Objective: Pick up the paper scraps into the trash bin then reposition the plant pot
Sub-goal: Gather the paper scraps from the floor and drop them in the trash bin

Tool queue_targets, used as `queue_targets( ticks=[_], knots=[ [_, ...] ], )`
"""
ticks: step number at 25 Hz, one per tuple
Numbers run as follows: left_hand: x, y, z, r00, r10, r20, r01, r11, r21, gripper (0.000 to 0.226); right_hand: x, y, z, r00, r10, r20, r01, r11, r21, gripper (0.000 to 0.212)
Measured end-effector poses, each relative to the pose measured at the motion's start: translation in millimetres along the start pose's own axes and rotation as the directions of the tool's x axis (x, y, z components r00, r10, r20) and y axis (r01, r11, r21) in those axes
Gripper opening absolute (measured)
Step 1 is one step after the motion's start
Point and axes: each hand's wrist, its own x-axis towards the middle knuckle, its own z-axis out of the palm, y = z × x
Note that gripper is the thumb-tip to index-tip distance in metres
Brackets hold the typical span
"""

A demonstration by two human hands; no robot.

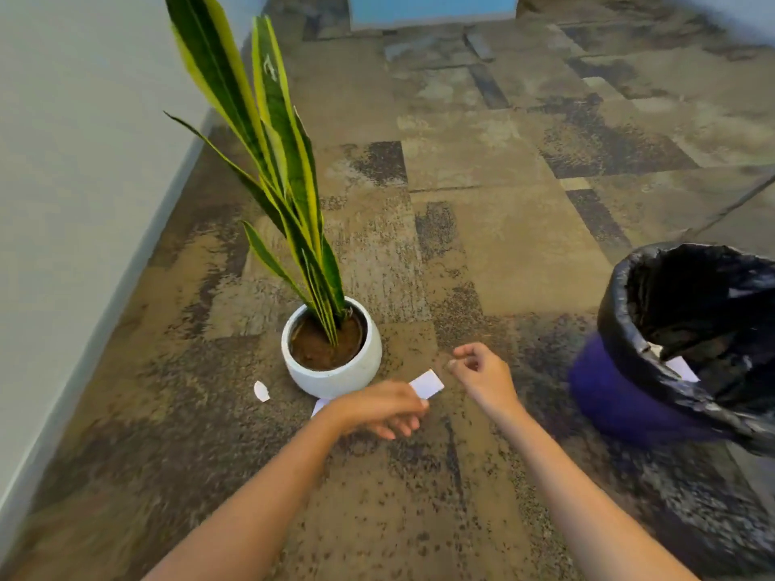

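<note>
Paper scrap (427, 383) pinched in left hand (379, 406), just in front of white plant pot (335, 371) on carpet (482, 245). 2 more scraps on floor: 1 (261, 391) left of pot, 1 (318, 406) partly under left wrist. Right hand (482, 377) empty, fingers loosely curled. Trash bin (629, 396), black liner, at right, paper inside.

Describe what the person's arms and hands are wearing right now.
Nothing shows on either one. The left hand and right hand are bare: no gloves, rings, or wristbands visible. Both forearms are uncovered from the wrists to the frame's bottom edge, so any sleeves end out of view. No markings visible; motion blur hides fine detail.
</note>
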Motion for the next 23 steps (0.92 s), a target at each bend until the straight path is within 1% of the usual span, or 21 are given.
queue_targets(
  ticks=[1, 2, 3, 4, 5, 6, 8, 10, 11, 13, 16, 19, 20, 21, 23],
  knots=[
    [-7, -28, -20, 0.993, -0.104, 0.05, 0.1, 0.992, 0.074, 0.028, 5, 8, 18, 0.999, -0.013, 0.046, 0.016, 0.996, -0.085, 0.019],
    [-13, -54, -39, 0.975, -0.213, 0.068, 0.201, 0.967, 0.157, 0.032, 9, 15, 32, 0.997, -0.018, 0.08, 0.03, 0.987, -0.158, 0.02],
    [-18, -79, -57, 0.95, -0.307, 0.05, 0.289, 0.93, 0.226, 0.034, 14, 23, 43, 0.994, -0.017, 0.106, 0.041, 0.974, -0.223, 0.022],
    [-24, -102, -73, 0.929, -0.371, 0.001, 0.357, 0.894, 0.269, 0.033, 19, 29, 53, 0.992, -0.01, 0.128, 0.046, 0.959, -0.281, 0.023],
    [-28, -122, -88, 0.913, -0.402, -0.065, 0.403, 0.869, 0.285, 0.031, 24, 36, 61, 0.989, 0.002, 0.15, 0.049, 0.942, -0.332, 0.026],
    [-31, -141, -103, 0.903, -0.404, -0.143, 0.429, 0.854, 0.295, 0.027, 30, 42, 69, 0.984, 0.014, 0.175, 0.054, 0.925, -0.375, 0.03],
    [-33, -168, -131, 0.883, -0.333, -0.331, 0.452, 0.796, 0.403, 0.024, 41, 53, 78, 0.979, 0.036, 0.201, 0.057, 0.897, -0.439, 0.036],
    [-26, -190, -154, 0.847, -0.222, -0.483, 0.486, 0.692, 0.534, 0.029, 53, 63, 83, 0.975, 0.041, 0.217, 0.076, 0.86, -0.505, 0.04],
    [-21, -199, -162, 0.834, -0.19, -0.519, 0.501, 0.655, 0.566, 0.035, 61, 69, 86, 0.972, 0.039, 0.23, 0.097, 0.829, -0.551, 0.043],
    [-8, -209, -172, 0.834, -0.155, -0.53, 0.504, 0.603, 0.618, 0.05, 74, 80, 91, 0.965, 0.039, 0.26, 0.142, 0.756, -0.639, 0.047],
    [14, -218, -179, 0.852, -0.106, -0.512, 0.478, 0.554, 0.681, 0.061, 86, 93, 102, 0.941, 0.034, 0.338, 0.239, 0.641, -0.73, 0.053],
    [27, -229, -177, 0.864, -0.202, -0.461, 0.489, 0.554, 0.674, 0.071, 88, 102, 113, 0.908, 0.044, 0.416, 0.328, 0.543, -0.773, 0.064],
    [30, -232, -174, 0.856, -0.212, -0.471, 0.503, 0.55, 0.667, 0.07, 87, 105, 115, 0.898, 0.058, 0.436, 0.345, 0.521, -0.781, 0.071],
    [32, -234, -171, 0.841, -0.188, -0.507, 0.518, 0.548, 0.657, 0.067, 86, 107, 118, 0.887, 0.075, 0.455, 0.362, 0.497, -0.789, 0.076],
    [33, -235, -166, 0.794, -0.099, -0.6, 0.542, 0.562, 0.625, 0.055, 83, 111, 120, 0.875, 0.089, 0.475, 0.394, 0.438, -0.808, 0.081]
  ],
)
